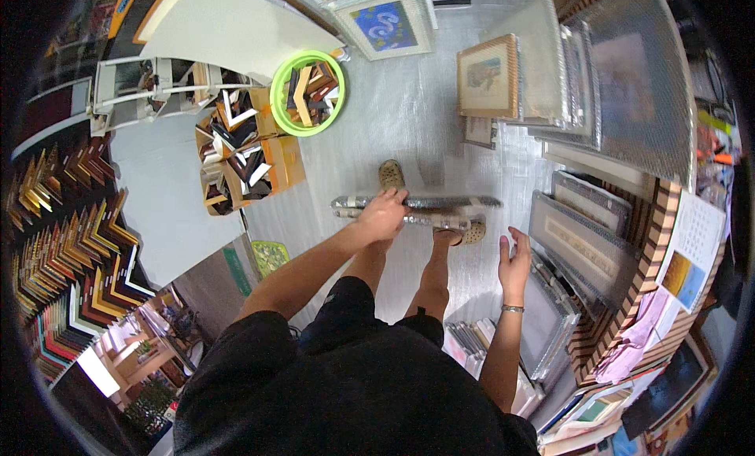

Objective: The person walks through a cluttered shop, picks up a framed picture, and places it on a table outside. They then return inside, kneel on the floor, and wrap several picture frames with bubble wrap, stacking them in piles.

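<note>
Seen from above, a person in a black shirt and black shorts stands on a pale grey floor (409, 118) in a picture-framing shop. The left hand (383, 214) reaches forward and closes over the top of a long bundle of frame mouldings wrapped in clear bubble film (417, 208), gripping it left of its middle. The bundle lies crosswise in front of the knees, above two tan perforated clogs (392, 174). The right hand (514, 259) hangs open with fingers loosely spread, holding nothing, just to the right of the bundle's right end and beside a row of bubble-wrapped framed pictures (582, 243) leaning against striped shelving. A bright green round bin of moulding offcuts (308, 92) stands farther ahead on the left.
</note>
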Demonstrator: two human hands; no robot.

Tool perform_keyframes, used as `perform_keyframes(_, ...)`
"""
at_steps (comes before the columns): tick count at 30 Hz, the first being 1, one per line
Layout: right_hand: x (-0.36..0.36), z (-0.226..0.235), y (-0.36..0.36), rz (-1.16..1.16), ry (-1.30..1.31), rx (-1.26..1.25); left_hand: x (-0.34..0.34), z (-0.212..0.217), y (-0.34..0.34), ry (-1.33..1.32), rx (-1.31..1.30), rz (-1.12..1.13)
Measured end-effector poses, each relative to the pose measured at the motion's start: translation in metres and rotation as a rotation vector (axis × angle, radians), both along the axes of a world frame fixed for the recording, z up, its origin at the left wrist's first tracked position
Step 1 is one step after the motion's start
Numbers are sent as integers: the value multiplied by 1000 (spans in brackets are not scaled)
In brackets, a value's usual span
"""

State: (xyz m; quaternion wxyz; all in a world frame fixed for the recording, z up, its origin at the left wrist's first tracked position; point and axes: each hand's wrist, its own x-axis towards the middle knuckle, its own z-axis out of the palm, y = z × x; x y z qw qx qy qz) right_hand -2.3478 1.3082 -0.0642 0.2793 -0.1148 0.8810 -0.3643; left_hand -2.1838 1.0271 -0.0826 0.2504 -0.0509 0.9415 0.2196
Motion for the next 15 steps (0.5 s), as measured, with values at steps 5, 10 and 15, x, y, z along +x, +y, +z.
perform_keyframes(5, 51, -46, 14, -78, -215, 72, -16, -6, -98, -78, 9, 118)
perform_keyframes(10, 107, -65, 8, -35, -314, 170, -53, -38, -190, 68, -43, 121)
perform_keyframes(15, 147, -80, -6, 26, -398, 178, -117, -66, -275, 142, -118, 132)
